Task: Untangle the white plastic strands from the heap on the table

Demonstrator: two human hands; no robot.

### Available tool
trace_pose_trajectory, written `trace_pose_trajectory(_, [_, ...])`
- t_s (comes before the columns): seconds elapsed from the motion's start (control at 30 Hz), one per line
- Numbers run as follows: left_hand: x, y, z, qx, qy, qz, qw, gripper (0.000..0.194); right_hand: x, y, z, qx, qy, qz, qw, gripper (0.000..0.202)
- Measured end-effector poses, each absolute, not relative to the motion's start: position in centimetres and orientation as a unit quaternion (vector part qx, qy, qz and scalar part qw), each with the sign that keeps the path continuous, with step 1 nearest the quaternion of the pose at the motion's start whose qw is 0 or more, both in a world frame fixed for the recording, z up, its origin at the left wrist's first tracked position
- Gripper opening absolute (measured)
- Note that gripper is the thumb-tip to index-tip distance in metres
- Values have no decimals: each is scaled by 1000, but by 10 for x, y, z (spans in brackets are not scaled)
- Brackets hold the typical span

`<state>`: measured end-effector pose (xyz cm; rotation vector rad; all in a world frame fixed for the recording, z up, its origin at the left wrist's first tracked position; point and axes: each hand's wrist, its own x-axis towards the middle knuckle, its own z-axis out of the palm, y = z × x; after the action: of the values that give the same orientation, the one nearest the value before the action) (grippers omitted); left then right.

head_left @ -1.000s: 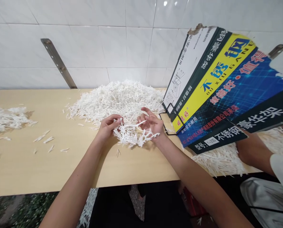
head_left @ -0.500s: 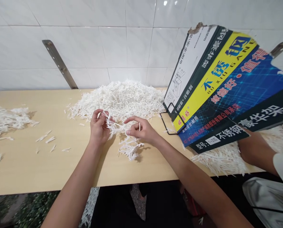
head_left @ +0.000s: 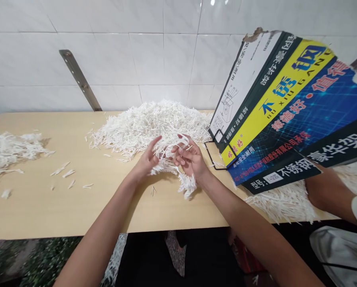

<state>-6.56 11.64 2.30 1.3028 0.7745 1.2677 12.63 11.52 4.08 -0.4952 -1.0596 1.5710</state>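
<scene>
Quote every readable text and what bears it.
On the cardboard:
"不锈钢": yellow band
"BU XIU GAN", last letter partial: same band
"型号": bottom dark strip
"不锈钢豪华架": same strip
"豪华架": upper dark strip
"德好·值得", first character unclear: blue band
"安全耐用": blue band
Remaining print: too small, stylised or blurred.

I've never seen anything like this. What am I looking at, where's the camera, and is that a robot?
No robot here: these are a person's bare left hand and right hand, seen from a camera worn on the head, looking forward and down. The right hand holds a tangled cluster of white, branching strands; whether the left grips it too is hard to tell. On the pale, wood-coloured tabletop lie a large heap of thin white pieces by the wall, a smaller white heap to the left and loose bits between. At right stands a torn, printed cardboard panel.
</scene>
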Motion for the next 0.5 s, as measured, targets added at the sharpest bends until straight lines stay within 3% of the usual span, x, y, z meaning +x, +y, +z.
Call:
trace_pose_trajectory(0.1, [-60, 111, 26, 594, 343, 470, 555, 71, 127, 114, 43, -204, -449, 671, 554, 52])
trace_pose_trajectory(0.23, [-69, 112, 33, 558, 358, 471, 583, 61, 131, 113, 44, -204, -455, 680, 537, 59])
trace_pose_trajectory(0.5, [-84, 111, 33, 464, 189, 497, 709, 60, 129, 109, 47, -186, -455, 750, 442, 67])
